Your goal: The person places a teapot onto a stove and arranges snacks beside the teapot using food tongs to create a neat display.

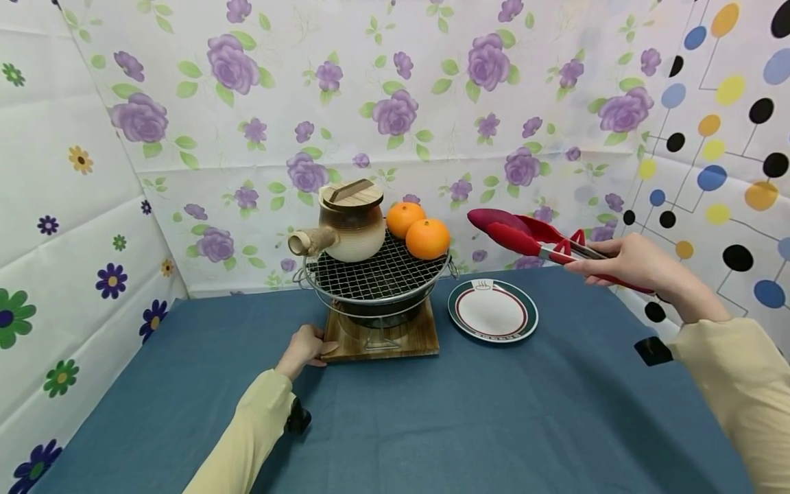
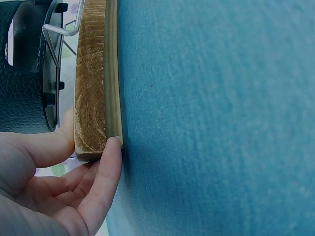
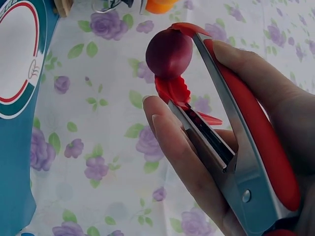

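Observation:
My right hand (image 1: pixel 636 261) grips a pair of red-and-steel tongs (image 1: pixel 558 257), raised over the right side of the table. Between the tong heads is a smooth purple-red sweet potato (image 3: pixel 169 54), its rounded end showing in the right wrist view. With my left hand (image 1: pixel 305 348), I pinch the front left corner of a square wooden board (image 1: pixel 395 348), thumb on top and fingertips at the lower edge (image 2: pixel 113 140). On this board stands a black grill stove (image 2: pixel 24 93) topped by a round wire grate (image 1: pixel 370 283).
The grate bears a side-handled clay pot (image 1: pixel 354 237) with a wooden lid (image 1: pixel 352 195) and two oranges (image 1: pixel 428 239) (image 1: pixel 404 219). To its right, a green-rimmed white plate (image 1: pixel 494 312) lies on the blue tablecloth (image 1: pixel 463 425). Patterned cloth walls (image 1: pixel 395 82) enclose the back and sides.

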Available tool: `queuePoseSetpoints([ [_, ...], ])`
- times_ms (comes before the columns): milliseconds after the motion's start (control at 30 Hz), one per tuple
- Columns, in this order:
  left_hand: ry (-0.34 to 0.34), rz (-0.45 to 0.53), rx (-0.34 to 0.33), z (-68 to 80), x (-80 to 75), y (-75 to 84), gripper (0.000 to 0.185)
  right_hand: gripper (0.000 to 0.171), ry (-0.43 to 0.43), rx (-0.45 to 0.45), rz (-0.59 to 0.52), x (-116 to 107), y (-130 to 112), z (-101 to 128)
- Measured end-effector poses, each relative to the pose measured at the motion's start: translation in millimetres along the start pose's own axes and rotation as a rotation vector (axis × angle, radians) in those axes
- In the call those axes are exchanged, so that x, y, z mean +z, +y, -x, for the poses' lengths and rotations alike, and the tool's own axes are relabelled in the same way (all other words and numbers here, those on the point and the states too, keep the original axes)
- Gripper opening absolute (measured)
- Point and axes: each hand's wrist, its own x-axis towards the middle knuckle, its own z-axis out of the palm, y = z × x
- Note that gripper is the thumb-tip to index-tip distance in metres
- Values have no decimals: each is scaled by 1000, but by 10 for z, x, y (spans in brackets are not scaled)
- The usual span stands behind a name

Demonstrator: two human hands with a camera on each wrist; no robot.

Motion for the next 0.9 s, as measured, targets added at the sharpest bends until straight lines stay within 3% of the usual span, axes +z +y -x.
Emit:
queuePoseSetpoints([
  [400,-1,-1,15,38,-4,28,39,88,28,-36,30,-37,-84,13],
  [633,11,-5,12,40,3,32,23,89,30,-51,52,-59,-130,25],
  [900,3,3,7,43,-3,23,46,87,28,-67,67,-66,-225,37],
])
